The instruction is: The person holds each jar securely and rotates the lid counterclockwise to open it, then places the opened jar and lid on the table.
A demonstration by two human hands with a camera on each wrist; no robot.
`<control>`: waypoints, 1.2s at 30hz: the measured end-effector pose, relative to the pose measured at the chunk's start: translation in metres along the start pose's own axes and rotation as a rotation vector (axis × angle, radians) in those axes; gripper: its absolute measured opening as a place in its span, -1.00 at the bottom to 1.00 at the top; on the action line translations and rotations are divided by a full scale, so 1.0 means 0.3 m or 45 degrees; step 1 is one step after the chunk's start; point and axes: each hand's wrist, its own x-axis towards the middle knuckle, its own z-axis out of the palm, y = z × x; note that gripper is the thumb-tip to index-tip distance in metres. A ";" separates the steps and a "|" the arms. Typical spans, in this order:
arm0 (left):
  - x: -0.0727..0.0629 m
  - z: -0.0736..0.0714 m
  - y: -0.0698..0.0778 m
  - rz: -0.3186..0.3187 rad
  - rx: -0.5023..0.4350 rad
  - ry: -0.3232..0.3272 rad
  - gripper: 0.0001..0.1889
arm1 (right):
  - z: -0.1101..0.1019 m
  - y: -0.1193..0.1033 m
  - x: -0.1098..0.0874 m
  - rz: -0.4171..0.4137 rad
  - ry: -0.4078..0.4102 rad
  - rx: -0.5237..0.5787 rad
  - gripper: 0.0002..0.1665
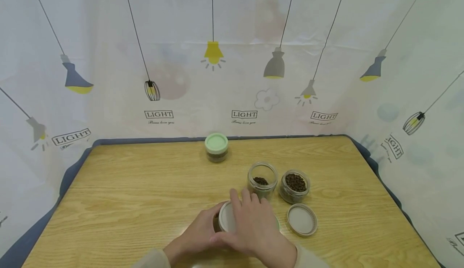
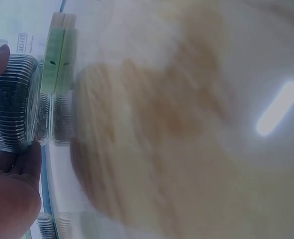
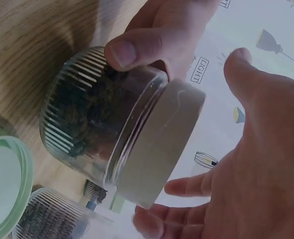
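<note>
My left hand (image 1: 197, 233) grips the ribbed body of a clear jar (image 3: 87, 109) holding dark dried pieces, its thumb lying along the side in the right wrist view. The jar is tilted, and a pale grey-white screw lid (image 3: 161, 142) sits on its mouth. Over that lid reaches my right hand (image 1: 255, 223), fingers spread. In the right wrist view its thumb stands apart from the lid and its fingers are close to the lower rim; whether they touch cannot be told. A green lid (image 3: 7, 184) is mostly hidden behind the right hand in the head view.
Beyond my hands stand an uncovered taller jar (image 1: 262, 171) and an uncovered small jar (image 1: 294, 184), both with dark brown beans. A loose grey lid (image 1: 302, 219) lies on the wooden table (image 1: 137, 187). Near the back edge is a green-lidded jar (image 1: 216, 147).
</note>
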 end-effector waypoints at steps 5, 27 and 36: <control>0.001 0.002 0.004 -0.037 -0.002 0.004 -0.17 | 0.006 -0.010 0.000 0.040 0.011 -0.008 0.34; -0.005 0.002 0.008 -0.079 0.049 0.007 -0.16 | 0.009 0.029 0.016 -0.180 -0.036 0.087 -0.21; -0.005 0.000 0.009 -0.088 0.048 -0.018 -0.20 | 0.003 0.044 0.014 -0.290 0.022 0.049 -0.22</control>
